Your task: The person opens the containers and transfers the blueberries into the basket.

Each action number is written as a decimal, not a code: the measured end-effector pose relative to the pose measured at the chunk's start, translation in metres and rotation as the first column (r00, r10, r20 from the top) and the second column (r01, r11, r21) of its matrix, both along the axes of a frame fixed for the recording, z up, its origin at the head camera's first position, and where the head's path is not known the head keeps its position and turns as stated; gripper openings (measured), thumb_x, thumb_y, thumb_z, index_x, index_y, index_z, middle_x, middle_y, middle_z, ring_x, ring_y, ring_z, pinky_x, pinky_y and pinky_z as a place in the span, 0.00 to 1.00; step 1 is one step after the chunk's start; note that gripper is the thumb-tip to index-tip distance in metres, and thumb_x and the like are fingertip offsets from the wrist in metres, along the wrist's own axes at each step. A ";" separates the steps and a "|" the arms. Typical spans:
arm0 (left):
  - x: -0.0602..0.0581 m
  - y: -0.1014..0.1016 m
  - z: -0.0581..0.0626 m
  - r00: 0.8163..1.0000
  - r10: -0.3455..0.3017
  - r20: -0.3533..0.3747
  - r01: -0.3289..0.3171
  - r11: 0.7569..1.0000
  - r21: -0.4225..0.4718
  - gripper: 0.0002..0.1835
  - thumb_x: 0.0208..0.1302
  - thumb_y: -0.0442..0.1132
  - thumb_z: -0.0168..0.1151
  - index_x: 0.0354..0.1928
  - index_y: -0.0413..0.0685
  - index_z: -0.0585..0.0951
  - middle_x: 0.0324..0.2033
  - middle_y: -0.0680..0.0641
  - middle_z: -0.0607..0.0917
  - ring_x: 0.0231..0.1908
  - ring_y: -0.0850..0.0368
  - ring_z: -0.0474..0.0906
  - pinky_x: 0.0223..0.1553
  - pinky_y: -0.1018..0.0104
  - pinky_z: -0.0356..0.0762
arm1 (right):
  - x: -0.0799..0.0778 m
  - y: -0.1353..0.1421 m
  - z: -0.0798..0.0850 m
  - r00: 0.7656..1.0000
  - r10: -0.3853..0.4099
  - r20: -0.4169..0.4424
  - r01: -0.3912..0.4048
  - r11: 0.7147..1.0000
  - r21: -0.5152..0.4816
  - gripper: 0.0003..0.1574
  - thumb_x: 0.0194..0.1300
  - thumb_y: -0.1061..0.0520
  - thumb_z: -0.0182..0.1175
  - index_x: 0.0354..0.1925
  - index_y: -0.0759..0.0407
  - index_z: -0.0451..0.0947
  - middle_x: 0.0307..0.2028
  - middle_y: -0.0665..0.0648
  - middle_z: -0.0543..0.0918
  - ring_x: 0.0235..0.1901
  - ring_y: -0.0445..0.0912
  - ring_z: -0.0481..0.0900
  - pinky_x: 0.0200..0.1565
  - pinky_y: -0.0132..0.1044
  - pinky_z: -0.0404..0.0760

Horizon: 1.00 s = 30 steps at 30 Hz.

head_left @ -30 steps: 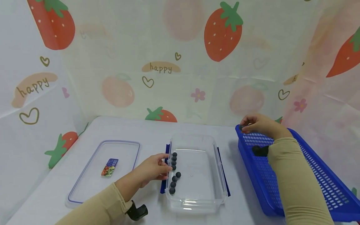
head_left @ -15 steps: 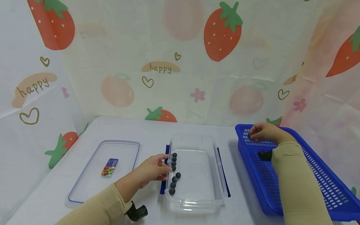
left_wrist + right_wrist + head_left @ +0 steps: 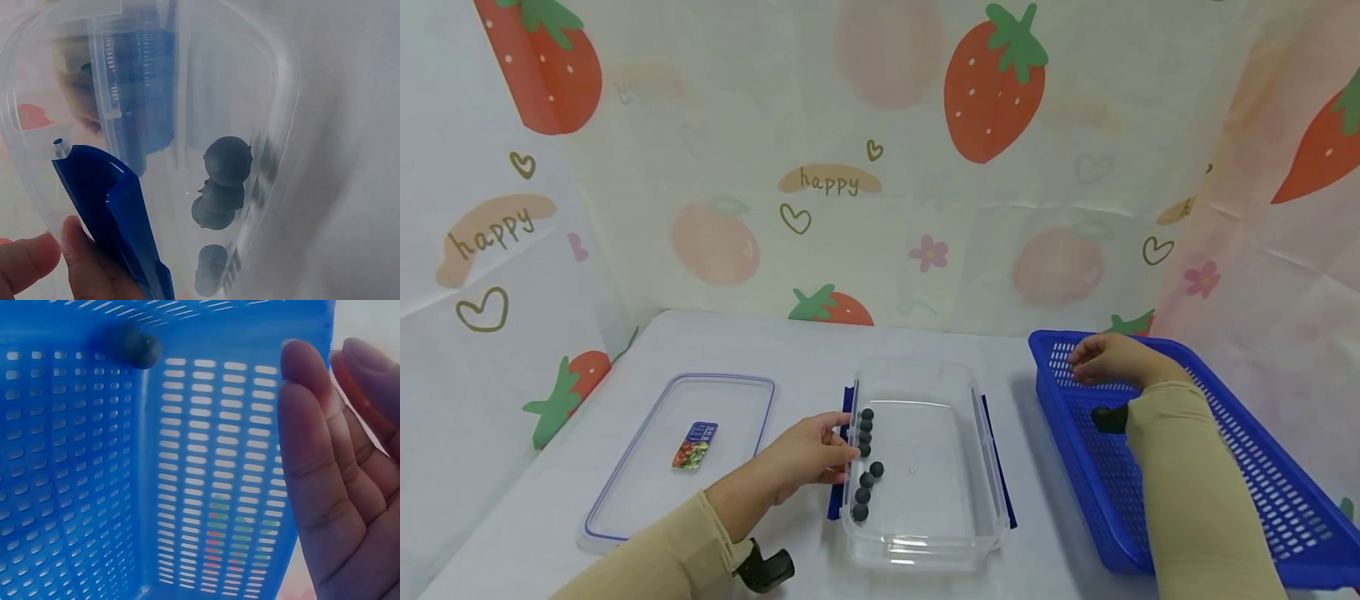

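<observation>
A clear plastic box with blue side latches stands on the white table. Dark blueberries line its left side, several in a loose row. My left hand grips the box's left side by the blue latch, fingers and thumb about the edge. Over the far end of a blue perforated basket hovers my right hand, its fingers extended and nothing between them. One blurred blueberry shows inside the basket, apart from the fingers, in the right wrist view.
A clear lid with a colourful label lies on the table at the left. Black wrist-camera mounts stick out at both sleeves. A strawberry-print sheet hangs behind the table.
My right hand moved from the basket's far left corner inward to the right and let go of the blueberry it pinched. The left hand keeps its place on the box.
</observation>
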State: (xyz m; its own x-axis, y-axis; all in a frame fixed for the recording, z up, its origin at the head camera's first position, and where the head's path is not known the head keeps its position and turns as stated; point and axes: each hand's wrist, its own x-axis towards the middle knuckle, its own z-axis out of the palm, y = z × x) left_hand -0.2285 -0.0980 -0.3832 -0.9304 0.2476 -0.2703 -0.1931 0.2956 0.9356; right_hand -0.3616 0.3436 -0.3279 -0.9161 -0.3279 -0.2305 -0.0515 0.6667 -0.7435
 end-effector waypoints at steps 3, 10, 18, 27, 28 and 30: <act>-0.001 0.000 0.000 1.000 -0.003 0.000 0.003 1.000 0.006 0.33 0.59 0.35 0.61 0.65 0.43 0.61 0.33 0.42 0.79 0.29 0.55 0.76 0.34 0.66 0.81 | 0.000 0.001 0.003 1.000 0.002 -0.003 -0.002 1.000 -0.023 0.14 0.61 0.66 0.56 0.44 0.75 0.69 0.35 0.59 0.79 0.37 0.46 0.79 0.43 0.39 0.80; -0.001 -0.001 0.000 1.000 0.000 0.000 0.000 1.000 0.011 0.33 0.58 0.35 0.62 0.65 0.43 0.61 0.33 0.42 0.79 0.29 0.55 0.76 0.34 0.66 0.81 | -0.001 -0.022 0.023 0.998 0.021 -0.059 -0.026 0.996 -0.090 0.19 0.62 0.64 0.56 0.47 0.77 0.65 0.38 0.62 0.78 0.38 0.45 0.80 0.42 0.38 0.80; -0.001 0.000 0.001 1.000 -0.005 0.002 0.005 1.000 0.006 0.33 0.58 0.35 0.62 0.65 0.43 0.61 0.34 0.41 0.78 0.28 0.55 0.75 0.34 0.66 0.81 | -0.001 -0.083 0.041 0.987 0.099 -0.123 -0.100 0.995 -0.007 0.17 0.62 0.57 0.59 0.46 0.67 0.72 0.41 0.64 0.78 0.40 0.50 0.80 0.46 0.43 0.79; -0.001 0.000 0.000 1.000 -0.009 -0.003 0.009 1.000 -0.011 0.33 0.59 0.36 0.61 0.65 0.44 0.61 0.34 0.41 0.78 0.28 0.55 0.75 0.34 0.65 0.81 | -0.005 -0.157 0.035 0.976 0.204 -0.079 -0.210 0.974 -0.084 0.13 0.60 0.61 0.60 0.44 0.64 0.74 0.39 0.63 0.79 0.41 0.54 0.80 0.44 0.40 0.80; -0.001 0.000 0.000 1.000 -0.009 -0.001 0.009 1.000 -0.011 0.33 0.59 0.36 0.61 0.65 0.44 0.61 0.34 0.41 0.78 0.28 0.55 0.75 0.34 0.65 0.81 | -0.005 -0.164 0.033 0.975 0.214 -0.068 -0.220 0.970 -0.100 0.13 0.60 0.62 0.60 0.44 0.64 0.74 0.39 0.63 0.78 0.42 0.56 0.80 0.44 0.40 0.80; -0.002 0.000 0.000 1.000 -0.008 0.001 0.008 1.000 -0.010 0.33 0.59 0.36 0.61 0.65 0.44 0.61 0.34 0.41 0.78 0.28 0.55 0.75 0.34 0.65 0.81 | -0.005 -0.179 0.027 0.973 0.224 -0.047 -0.228 0.967 -0.113 0.12 0.60 0.62 0.60 0.43 0.64 0.74 0.39 0.64 0.79 0.43 0.58 0.79 0.44 0.40 0.80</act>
State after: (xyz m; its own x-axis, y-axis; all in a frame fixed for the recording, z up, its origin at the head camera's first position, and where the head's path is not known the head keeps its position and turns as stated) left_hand -0.2300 -0.0977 -0.3829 -0.9280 0.2525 -0.2740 -0.1918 0.3068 0.9323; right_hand -0.3669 0.1644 -0.3008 -0.8219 -0.5501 -0.1483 -0.2173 0.5433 -0.8109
